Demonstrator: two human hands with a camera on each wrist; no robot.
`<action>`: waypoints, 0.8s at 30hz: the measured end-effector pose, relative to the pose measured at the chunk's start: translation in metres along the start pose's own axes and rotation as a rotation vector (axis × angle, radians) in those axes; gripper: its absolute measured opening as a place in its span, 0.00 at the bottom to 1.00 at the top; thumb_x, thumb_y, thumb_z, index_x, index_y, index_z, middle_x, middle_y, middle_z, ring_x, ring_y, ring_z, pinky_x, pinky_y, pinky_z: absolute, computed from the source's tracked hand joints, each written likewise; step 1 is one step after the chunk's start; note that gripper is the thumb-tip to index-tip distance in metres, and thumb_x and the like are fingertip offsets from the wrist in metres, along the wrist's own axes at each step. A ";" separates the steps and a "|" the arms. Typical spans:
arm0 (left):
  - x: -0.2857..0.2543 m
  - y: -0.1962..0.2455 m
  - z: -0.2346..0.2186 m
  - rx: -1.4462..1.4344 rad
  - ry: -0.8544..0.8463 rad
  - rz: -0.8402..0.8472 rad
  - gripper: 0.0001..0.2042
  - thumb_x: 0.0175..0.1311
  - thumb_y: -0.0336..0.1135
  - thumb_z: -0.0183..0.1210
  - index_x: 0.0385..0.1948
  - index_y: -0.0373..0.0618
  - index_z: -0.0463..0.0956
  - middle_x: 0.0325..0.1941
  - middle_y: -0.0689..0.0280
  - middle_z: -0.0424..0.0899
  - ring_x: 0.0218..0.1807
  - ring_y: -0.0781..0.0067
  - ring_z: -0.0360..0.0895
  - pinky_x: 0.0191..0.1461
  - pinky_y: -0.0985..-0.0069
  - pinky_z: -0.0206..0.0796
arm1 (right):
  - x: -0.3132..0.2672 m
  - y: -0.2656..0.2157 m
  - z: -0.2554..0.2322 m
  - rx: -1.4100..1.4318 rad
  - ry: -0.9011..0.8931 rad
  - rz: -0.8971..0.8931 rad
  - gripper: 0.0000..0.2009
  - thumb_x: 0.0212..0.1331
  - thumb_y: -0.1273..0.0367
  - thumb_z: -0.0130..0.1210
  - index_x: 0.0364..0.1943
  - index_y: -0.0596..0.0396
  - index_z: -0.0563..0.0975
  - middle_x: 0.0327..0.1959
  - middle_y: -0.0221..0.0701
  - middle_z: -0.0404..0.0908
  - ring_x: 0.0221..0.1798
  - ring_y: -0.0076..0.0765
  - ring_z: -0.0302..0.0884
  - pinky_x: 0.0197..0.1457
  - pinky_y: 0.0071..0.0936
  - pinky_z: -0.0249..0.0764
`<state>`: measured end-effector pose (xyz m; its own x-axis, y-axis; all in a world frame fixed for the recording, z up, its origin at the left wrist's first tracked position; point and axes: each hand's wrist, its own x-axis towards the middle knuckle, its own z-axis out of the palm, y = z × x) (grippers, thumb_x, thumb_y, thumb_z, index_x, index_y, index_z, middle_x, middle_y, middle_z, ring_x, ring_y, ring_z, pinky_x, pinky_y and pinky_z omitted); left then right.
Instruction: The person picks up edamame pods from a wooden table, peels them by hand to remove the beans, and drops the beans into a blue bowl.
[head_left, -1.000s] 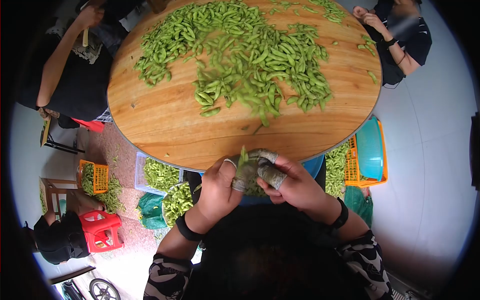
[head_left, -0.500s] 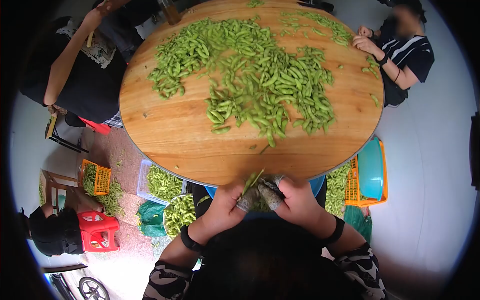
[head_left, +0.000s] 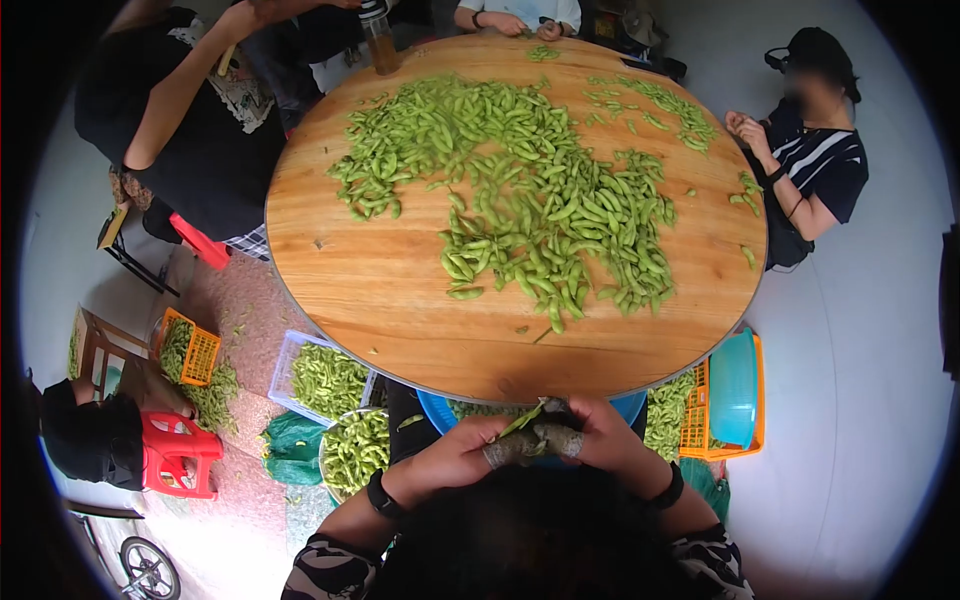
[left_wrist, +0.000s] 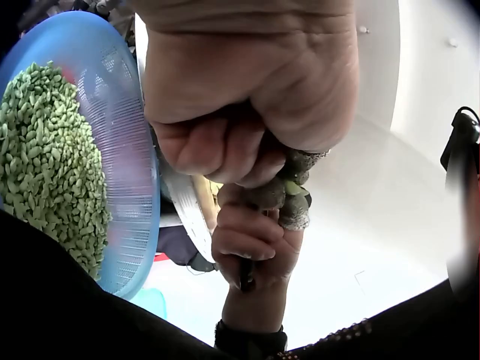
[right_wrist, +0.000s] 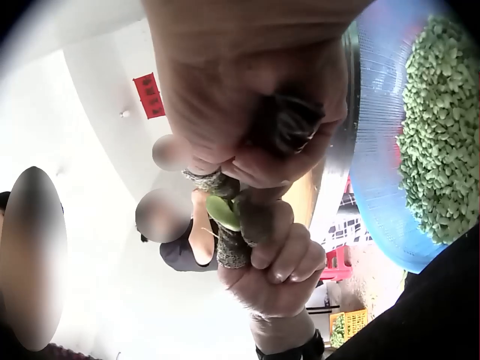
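Both hands meet just in front of the table's near edge, with worn grey wraps on several thumb and finger tips. My left hand (head_left: 460,452) pinches a green soybean pod (head_left: 525,418) between its wrapped thumb and fingers. Close against it, my right hand (head_left: 612,437) has its wrapped fingertips on the same pod (right_wrist: 223,212), seen between both hands in the right wrist view. Something dark and shiny (right_wrist: 289,124) lies in the curled right palm; I cannot tell what it is. Below the hands sits a blue basket (left_wrist: 129,217) of shelled green beans (left_wrist: 52,165).
A round wooden table (head_left: 380,330) bears a wide heap of soybean pods (head_left: 510,180). Left of my legs are a pale crate (head_left: 282,372) and a bowl of pods (head_left: 357,450). An orange crate (head_left: 697,440) stands right. Other people sit or stand around the table.
The head view has tilted up, so the table sits lower and a person at the far side shows. My hands have drawn closer together around the pod, which now lies more slanted.
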<state>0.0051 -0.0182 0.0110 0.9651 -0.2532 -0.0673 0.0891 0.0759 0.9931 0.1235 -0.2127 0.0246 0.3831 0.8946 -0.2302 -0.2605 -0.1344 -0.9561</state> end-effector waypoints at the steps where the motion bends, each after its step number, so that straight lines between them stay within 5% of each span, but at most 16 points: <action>1: -0.001 -0.001 0.000 0.004 0.014 0.012 0.09 0.70 0.33 0.51 0.45 0.41 0.75 0.37 0.67 0.80 0.40 0.79 0.73 0.46 0.78 0.67 | 0.003 0.002 0.000 -0.151 0.025 -0.184 0.10 0.61 0.68 0.59 0.43 0.56 0.75 0.28 0.22 0.75 0.29 0.20 0.71 0.32 0.21 0.68; 3: -0.001 -0.002 -0.002 0.140 -0.029 0.046 0.10 0.70 0.33 0.51 0.47 0.41 0.75 0.39 0.64 0.81 0.42 0.77 0.74 0.49 0.76 0.67 | 0.006 0.002 0.000 -0.313 0.027 -0.381 0.11 0.60 0.69 0.59 0.43 0.57 0.75 0.31 0.22 0.77 0.33 0.22 0.74 0.38 0.23 0.72; 5: -0.002 -0.005 0.001 0.150 0.002 0.055 0.10 0.70 0.33 0.52 0.48 0.41 0.75 0.40 0.63 0.81 0.44 0.77 0.75 0.50 0.75 0.67 | 0.004 0.003 -0.002 -0.325 0.016 -0.198 0.14 0.56 0.67 0.62 0.45 0.58 0.76 0.37 0.24 0.80 0.42 0.23 0.75 0.48 0.27 0.72; 9: 0.000 -0.011 0.001 0.139 0.070 0.059 0.11 0.68 0.34 0.54 0.49 0.42 0.75 0.43 0.60 0.82 0.48 0.73 0.77 0.54 0.73 0.67 | 0.003 0.009 0.001 -0.566 0.055 -0.087 0.16 0.53 0.65 0.64 0.43 0.58 0.78 0.36 0.31 0.82 0.39 0.26 0.77 0.46 0.28 0.73; 11: -0.001 -0.011 -0.002 0.146 0.138 0.074 0.11 0.67 0.34 0.55 0.48 0.42 0.76 0.43 0.59 0.83 0.47 0.71 0.79 0.53 0.73 0.68 | 0.001 0.007 0.003 -0.673 0.063 -0.273 0.17 0.51 0.64 0.64 0.42 0.58 0.78 0.34 0.38 0.82 0.38 0.30 0.79 0.44 0.30 0.74; 15: -0.004 -0.008 -0.007 0.442 0.228 0.021 0.11 0.70 0.32 0.53 0.49 0.41 0.77 0.44 0.64 0.84 0.43 0.79 0.77 0.50 0.76 0.70 | -0.005 0.000 0.002 -0.746 0.147 -0.152 0.15 0.52 0.66 0.64 0.41 0.59 0.78 0.33 0.40 0.82 0.36 0.34 0.79 0.42 0.31 0.74; 17: -0.002 -0.007 -0.006 0.531 0.263 0.013 0.10 0.70 0.31 0.53 0.48 0.41 0.77 0.42 0.65 0.84 0.41 0.79 0.78 0.48 0.76 0.70 | 0.003 0.001 0.010 -0.747 0.407 -0.455 0.12 0.55 0.68 0.63 0.41 0.59 0.78 0.29 0.35 0.81 0.30 0.27 0.78 0.36 0.27 0.73; 20: 0.006 -0.007 0.003 0.501 0.358 0.137 0.10 0.69 0.29 0.54 0.49 0.41 0.77 0.38 0.69 0.84 0.40 0.78 0.77 0.47 0.76 0.70 | 0.006 0.004 0.018 -0.372 0.405 -0.245 0.11 0.56 0.70 0.61 0.42 0.59 0.79 0.34 0.37 0.83 0.36 0.32 0.81 0.42 0.29 0.75; 22: 0.012 -0.013 0.008 0.127 0.376 0.204 0.12 0.70 0.31 0.53 0.51 0.41 0.76 0.34 0.74 0.81 0.35 0.78 0.76 0.44 0.77 0.69 | 0.008 0.011 0.017 -0.326 0.408 -0.283 0.11 0.57 0.70 0.61 0.42 0.59 0.79 0.33 0.34 0.83 0.35 0.28 0.80 0.42 0.27 0.75; 24: 0.010 -0.009 0.010 -0.109 0.357 0.059 0.13 0.70 0.32 0.53 0.53 0.41 0.76 0.34 0.75 0.79 0.35 0.80 0.74 0.43 0.79 0.68 | 0.008 0.013 0.017 -0.277 0.416 -0.318 0.11 0.58 0.70 0.62 0.43 0.59 0.78 0.33 0.31 0.84 0.35 0.25 0.79 0.41 0.26 0.75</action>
<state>0.0112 -0.0309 0.0027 0.9928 0.1050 -0.0582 0.0378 0.1872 0.9816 0.1081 -0.1995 0.0134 0.7345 0.6742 0.0769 0.1439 -0.0440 -0.9886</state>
